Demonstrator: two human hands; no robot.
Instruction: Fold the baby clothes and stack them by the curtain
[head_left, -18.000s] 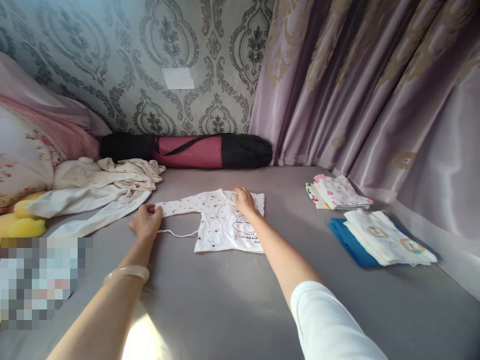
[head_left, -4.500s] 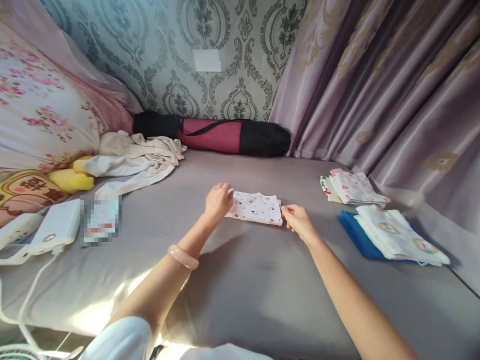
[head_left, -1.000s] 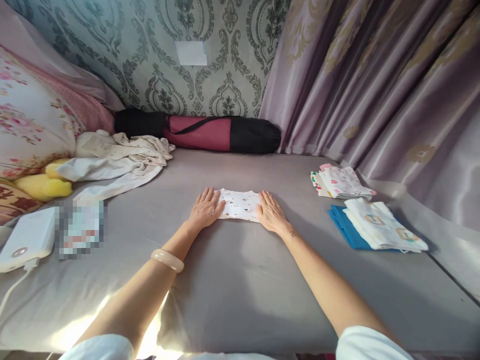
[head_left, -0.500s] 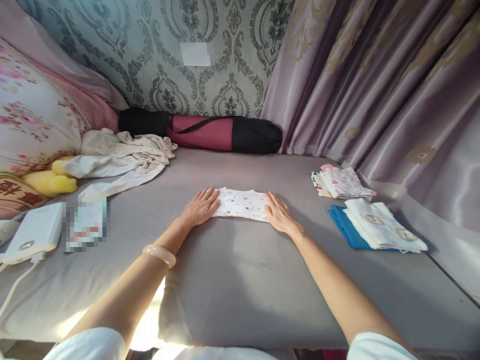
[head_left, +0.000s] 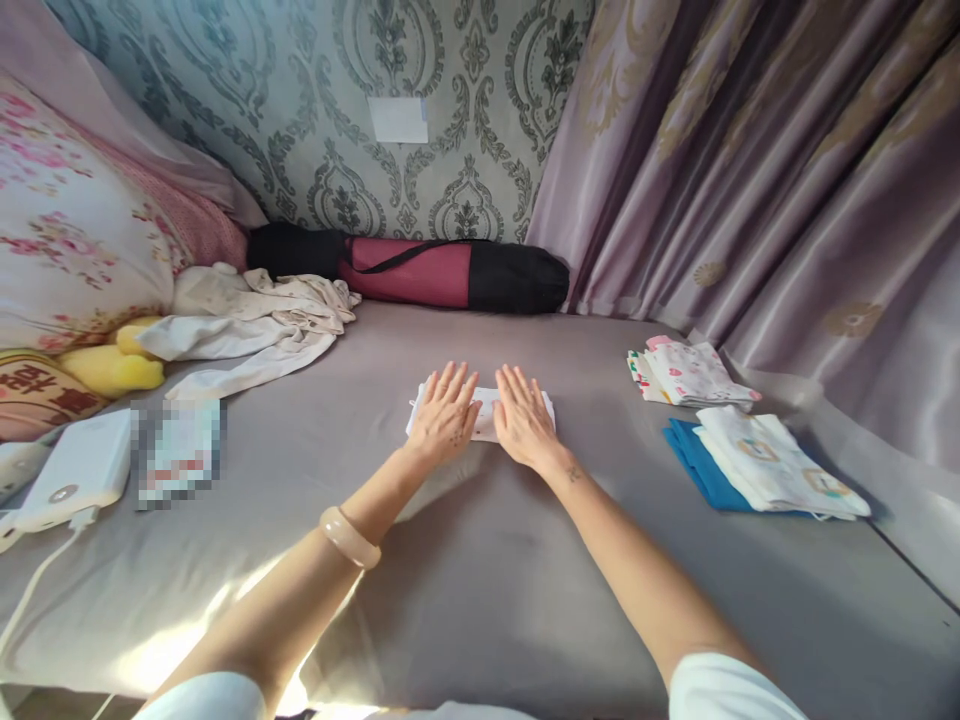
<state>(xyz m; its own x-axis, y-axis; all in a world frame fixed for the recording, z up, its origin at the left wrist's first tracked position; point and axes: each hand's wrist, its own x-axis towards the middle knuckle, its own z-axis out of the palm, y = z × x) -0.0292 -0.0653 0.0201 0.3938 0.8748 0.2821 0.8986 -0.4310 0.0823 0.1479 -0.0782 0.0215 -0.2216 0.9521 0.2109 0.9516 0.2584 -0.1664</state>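
Observation:
A small folded white printed cloth (head_left: 486, 422) lies flat on the grey bed sheet (head_left: 480, 560), partly hidden under my hands. My left hand (head_left: 444, 412) rests palm down over its left part, fingers stretched out and pointing away from me. Over the right part lies my right hand (head_left: 523, 415), also flat with straight fingers. A narrow strip of the cloth shows between the two hands, and its edges peek out on both outer sides. A pale bangle (head_left: 350, 538) sits on my left forearm.
At right are folded printed cloths (head_left: 701, 372) and a white folded cloth (head_left: 780, 462) on blue fabric (head_left: 697, 465). A maroon-black long bag (head_left: 412, 272) lies by the wall. Left are a crumpled garment (head_left: 292, 310), a yellow plush (head_left: 112, 368) and a white power bank (head_left: 82, 470) with cable.
Both hands have moved inward from the cloth's outer ends onto its top, closer together. The view has shifted slightly.

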